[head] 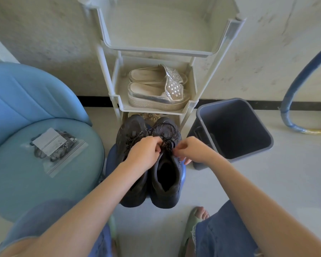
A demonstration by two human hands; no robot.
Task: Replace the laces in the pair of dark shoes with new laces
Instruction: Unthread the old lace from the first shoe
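Observation:
Two dark shoes stand side by side on a low blue stool (183,175) in front of me, toes pointing away. The left shoe (130,130) is partly hidden by my left forearm. The right shoe (167,175) shows its open collar. Both hands work at the black rope lace (167,142) near the right shoe's top eyelets. My left hand (145,153) pinches the lace from the left. My right hand (191,151) pinches it from the right. A clear zip bag holding dark new laces (52,147) lies on the blue chair seat at left.
A white plastic shoe rack (156,49) stands just behind the shoes, with silver platform sandals (156,89) on its middle shelf. A grey bin (232,130) sits to the right. The blue chair (26,112) fills the left. My knees and green slippers are below.

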